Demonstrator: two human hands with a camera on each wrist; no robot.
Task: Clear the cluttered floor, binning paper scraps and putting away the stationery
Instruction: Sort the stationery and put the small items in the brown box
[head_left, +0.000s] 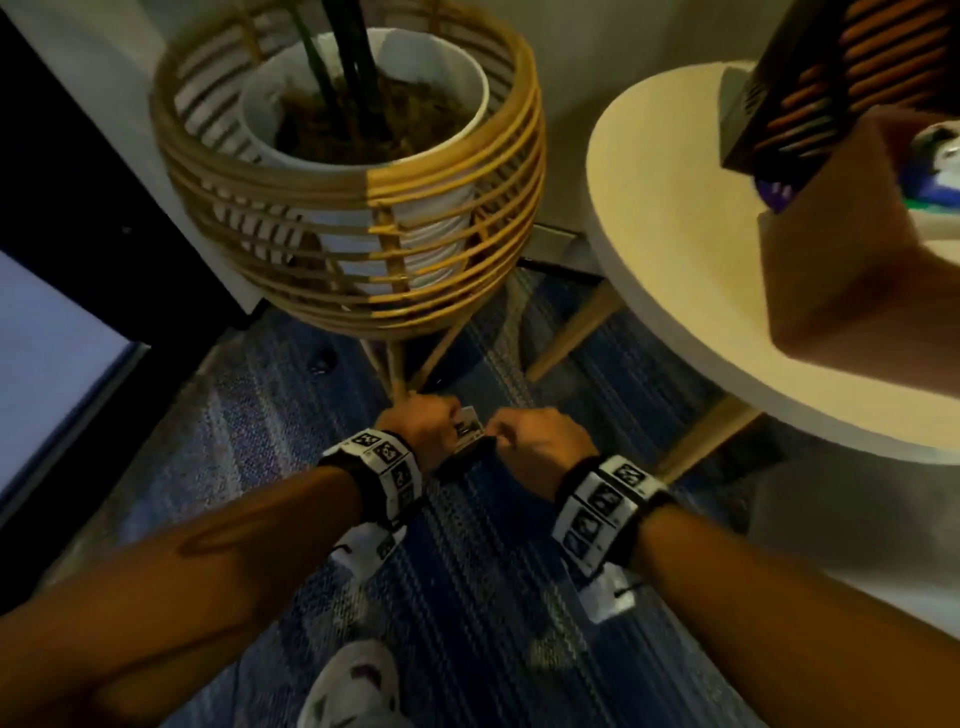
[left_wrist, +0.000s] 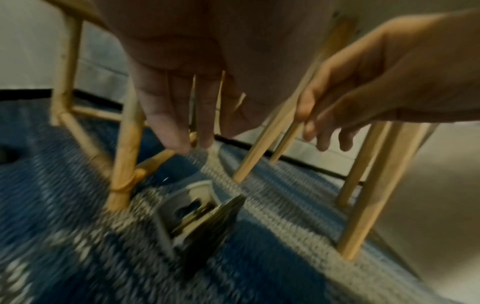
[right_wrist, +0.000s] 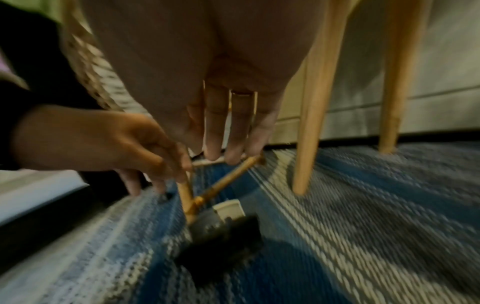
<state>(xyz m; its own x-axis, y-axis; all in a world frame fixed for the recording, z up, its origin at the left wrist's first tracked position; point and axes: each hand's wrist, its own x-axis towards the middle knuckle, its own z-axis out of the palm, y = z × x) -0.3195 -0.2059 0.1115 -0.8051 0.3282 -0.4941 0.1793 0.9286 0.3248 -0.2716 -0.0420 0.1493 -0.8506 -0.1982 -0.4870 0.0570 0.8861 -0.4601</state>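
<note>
Hands over rug (head_left: 467, 597): left hand (head_left: 423, 423) and right hand (head_left: 537, 441) both empty, fingers extended downward, loosely spread. Small grey-and-black stationery item (left_wrist: 197, 218) lies on rug below them, beside rattan plant stand's leg (left_wrist: 124, 164); blurred, type unclear.

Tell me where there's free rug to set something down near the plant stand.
Bare rug lies between the two forearms, and left of the plant stand toward the dark wall. Crowded: the stand's legs, where both hands hover over a small object.
</note>
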